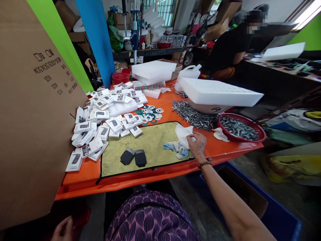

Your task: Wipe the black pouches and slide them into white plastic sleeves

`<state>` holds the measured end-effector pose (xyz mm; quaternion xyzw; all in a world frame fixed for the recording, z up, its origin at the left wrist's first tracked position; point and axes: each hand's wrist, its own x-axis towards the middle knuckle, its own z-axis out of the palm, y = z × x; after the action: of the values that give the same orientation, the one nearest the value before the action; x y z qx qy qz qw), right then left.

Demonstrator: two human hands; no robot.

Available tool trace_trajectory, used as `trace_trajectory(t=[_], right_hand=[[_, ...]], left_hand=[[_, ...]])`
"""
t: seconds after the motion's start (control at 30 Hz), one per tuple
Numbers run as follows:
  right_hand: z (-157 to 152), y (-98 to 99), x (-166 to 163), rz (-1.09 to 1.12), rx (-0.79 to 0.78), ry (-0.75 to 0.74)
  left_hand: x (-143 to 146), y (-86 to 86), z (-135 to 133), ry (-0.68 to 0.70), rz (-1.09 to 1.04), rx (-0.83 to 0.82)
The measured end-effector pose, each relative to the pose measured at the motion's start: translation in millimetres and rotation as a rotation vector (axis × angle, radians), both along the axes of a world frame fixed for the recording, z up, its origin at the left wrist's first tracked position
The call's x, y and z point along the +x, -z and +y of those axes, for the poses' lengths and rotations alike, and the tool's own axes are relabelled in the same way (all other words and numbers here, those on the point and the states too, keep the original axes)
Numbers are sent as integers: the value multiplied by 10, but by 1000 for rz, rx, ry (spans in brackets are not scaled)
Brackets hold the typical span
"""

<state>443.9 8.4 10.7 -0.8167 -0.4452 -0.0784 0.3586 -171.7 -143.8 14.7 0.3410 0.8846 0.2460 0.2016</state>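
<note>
My right hand [197, 144] is at the right end of a yellow cloth mat [155, 137], its fingers pinched on a crumpled white tissue [182, 134]. Beside it lies a blue-and-white rag [177, 148]. Two black, rounded flat holders [127, 156] rest side by side on the mat, apart from both hands. My left hand [64, 229] hangs low at the bottom left, below the table edge; its fingers are partly in view, slightly apart, with nothing seen in them. A heap of small white boxes [101, 114] covers the table's left side.
White and green rings [149, 114] lie behind the mat. Loose metal parts [193, 115] are piled near a red basket [260, 135] of similar parts. White foam trays [220, 92] and a jug [188, 75] stand behind. A large carton [32, 117] borders the left. Another person [229, 47] sits at the back right.
</note>
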Motion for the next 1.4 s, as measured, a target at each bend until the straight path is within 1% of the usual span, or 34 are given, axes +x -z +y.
trace_trajectory(t=[0.03, 0.07, 0.1, 0.17, 0.27, 0.33, 0.4, 0.43, 0.53, 0.6, 0.7, 0.73, 0.8, 0.87, 0.93, 1.0, 1.1, 1.17, 1.27, 1.33, 1.4], right_hand=[[-38, -74, -85, -19, 71, -37], [-79, -158, -203, -39, 149, -89], [-123, -247, -356, -57, 225, -154], [-217, -424, -750, -67, 315, -293], [-377, -635, -1438, -60, 375, -503], [-495, -709, -1856, -47, 370, -623], [-604, -728, -2177, -12, 350, -732], [-647, -723, -2294, 12, 336, -785], [-694, -703, -2471, 150, 253, -952], [-644, -719, -2486, 356, 162, -1009], [-485, -787, -2473, 792, 1, -996], [-430, -811, -2479, 918, -62, -1015], [-346, -849, -2512, 1090, -179, -1099], [-309, -867, -2557, 1196, -238, -1137], [-312, -867, -2583, 1276, -235, -1095], [-334, -856, -2577, 1323, -229, -1057], [-371, -837, -2542, 1368, -243, -1065], [-387, -830, -2534, 1427, -265, -1077], [-398, -819, -2555, 1488, -335, -1084], [-405, -803, -2574, 1469, -373, -1065], [-424, -778, -2589, 1424, -376, -1031]], left_hand=[[189, 26, -12, -7, -113, -47], [407, 17, 4, 25, -238, -49], [649, -27, 47, 68, -355, -9], [1159, -201, 198, 178, -584, 85], [1843, -546, 499, 371, -947, 153], [2166, -735, 684, 492, -1058, 216], [2355, -848, 830, 556, -1073, 300], [2401, -876, 886, 565, -1061, 342], [2381, -893, 992, 494, -1011, 406], [2289, -897, 1018, 474, -1043, 392], [2148, -941, 1011, 544, -1119, 310], [2113, -959, 1003, 575, -1127, 281], [2069, -985, 984, 624, -1107, 238], [2046, -986, 972, 625, -1074, 223], [2024, -969, 970, 563, -1071, 246], [1994, -952, 979, 472, -1098, 305], [1945, -951, 999, 401, -1127, 380], [1928, -962, 1004, 403, -1135, 397], [1935, -968, 996, 419, -1114, 376], [1943, -957, 986, 432, -1079, 334], [1944, -937, 977, 455, -1020, 282]])
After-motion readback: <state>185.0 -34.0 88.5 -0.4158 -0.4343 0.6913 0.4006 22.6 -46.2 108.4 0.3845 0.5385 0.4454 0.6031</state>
